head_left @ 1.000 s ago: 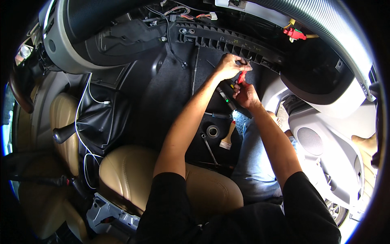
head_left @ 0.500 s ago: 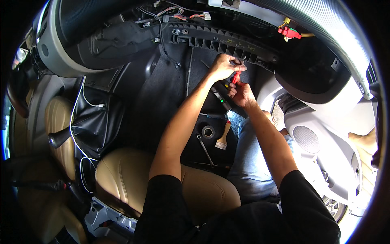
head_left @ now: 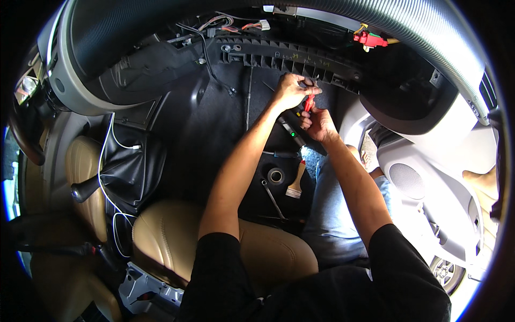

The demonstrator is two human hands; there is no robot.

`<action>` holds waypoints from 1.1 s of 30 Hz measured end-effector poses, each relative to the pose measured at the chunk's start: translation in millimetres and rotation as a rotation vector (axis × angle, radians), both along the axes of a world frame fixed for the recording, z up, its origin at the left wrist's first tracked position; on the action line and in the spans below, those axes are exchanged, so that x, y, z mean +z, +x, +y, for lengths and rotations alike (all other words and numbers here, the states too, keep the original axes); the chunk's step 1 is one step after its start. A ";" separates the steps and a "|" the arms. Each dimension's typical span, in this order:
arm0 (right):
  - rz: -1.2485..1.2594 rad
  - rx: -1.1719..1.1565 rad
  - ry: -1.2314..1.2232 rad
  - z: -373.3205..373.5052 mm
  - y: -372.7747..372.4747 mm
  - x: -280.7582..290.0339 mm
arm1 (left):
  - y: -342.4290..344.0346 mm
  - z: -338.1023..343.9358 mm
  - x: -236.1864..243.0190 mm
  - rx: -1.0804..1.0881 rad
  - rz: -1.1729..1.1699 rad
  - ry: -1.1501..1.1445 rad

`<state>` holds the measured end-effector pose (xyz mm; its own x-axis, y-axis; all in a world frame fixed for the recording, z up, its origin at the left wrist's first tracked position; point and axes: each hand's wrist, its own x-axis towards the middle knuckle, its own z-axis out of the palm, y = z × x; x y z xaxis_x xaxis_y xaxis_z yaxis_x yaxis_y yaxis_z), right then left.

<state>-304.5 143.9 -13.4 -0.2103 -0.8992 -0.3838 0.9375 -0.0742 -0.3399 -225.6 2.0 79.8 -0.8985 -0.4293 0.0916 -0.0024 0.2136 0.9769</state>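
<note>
Close together under the lower dashboard beam (head_left: 292, 58), both my hands work at one small spot. My right hand (head_left: 322, 124) is closed around the red handle of what looks like a screwdriver (head_left: 309, 102), held roughly upright. Just above it, my left hand (head_left: 291, 92) pinches with thumb and fingers at the tool's upper end; what lies between those fingertips is too small to make out. A thin shiny piece shows between the fingertips and the beam. Below the hands lies a black flashlight (head_left: 289, 129) with a small green light.
On the dark floor lie a roll of tape (head_left: 276, 176), a paintbrush (head_left: 296, 182) and a wrench (head_left: 272, 198). A tan seat (head_left: 171, 236) is at the near left, a gear lever (head_left: 86, 189) beyond it. Loose wires with a white connector (head_left: 264, 24) hang above. The open door (head_left: 407, 180) is at right.
The whole view has shifted slightly, the dashboard moving a little left and up. My hands keep nearly the same grip and place at the beam.
</note>
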 end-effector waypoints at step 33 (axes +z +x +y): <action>0.880 -0.189 0.262 -28.5 91.2 30.2 | 119.4 -59.9 0.9 0.430 0.290 0.516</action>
<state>-213.3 115.4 16.9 -0.6551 -0.7278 -0.2028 0.3152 -0.0193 -0.9488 -106.3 -57.9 80.7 -0.6111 -0.7915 -0.0088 0.2915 -0.2353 0.9272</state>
